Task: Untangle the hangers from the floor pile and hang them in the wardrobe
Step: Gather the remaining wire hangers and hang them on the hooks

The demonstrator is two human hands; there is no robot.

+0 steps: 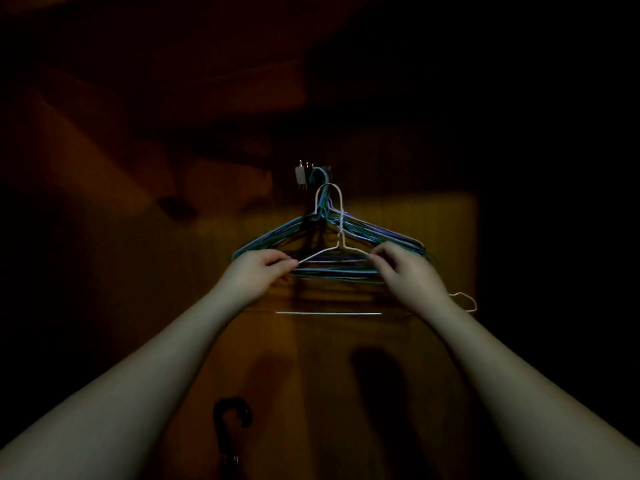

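We find the space around the small metal wall hook (302, 175) crowded: a thick bunch of blue-green wire hangers (349, 233) hangs from it against the brown wooden back panel (433, 216), their shoulders fanning to both sides. A white wire hanger (340, 216) sits in front of the bunch, its hook just below the wall hook. Our left hand (258, 270) and right hand (407, 268) pinch its two shoulders, blocking access from either side. Another white wire hanger (464, 301) protrudes at right behind the right wrist. Below the white bottom bar (329, 313) the panel is bare and open. A dark curved handle (230, 417) stands low at left, between the forearms. Surroundings are too dark to assess.
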